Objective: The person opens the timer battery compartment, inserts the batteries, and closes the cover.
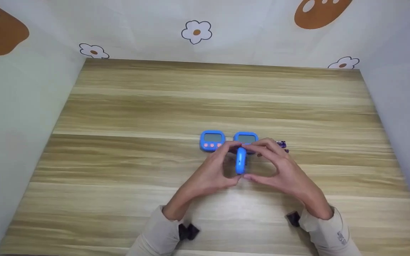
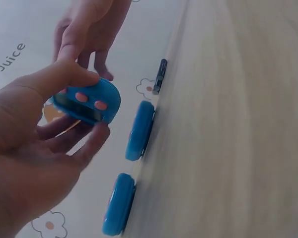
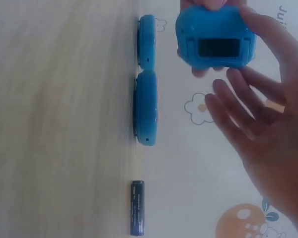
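Both hands meet at one blue digital timer (image 1: 240,161), held up off the worktop (image 1: 119,167) just nearer the person than two matching timers. It stands on edge, its button-and-screen face turned toward the left hand (image 1: 206,175) and its back, with a dark rectangular area, toward the right hand (image 1: 286,174).

The left hand pinches the timer, thumb on the near edge and fingertips on the far one, with a wide rounded gap between thumb and index finger. The right hand grips the same two edges, its thumb and index finger spread in a similar arch; in the right wrist view its other fingers fan loosely below the timer.

On the worktop, the left blue timer (image 1: 212,138) and the right blue timer (image 1: 246,138) lie face up side by side, slightly apart. Dark cylindrical batteries (image 1: 281,144) lie to their right, partly hidden by the right hand.
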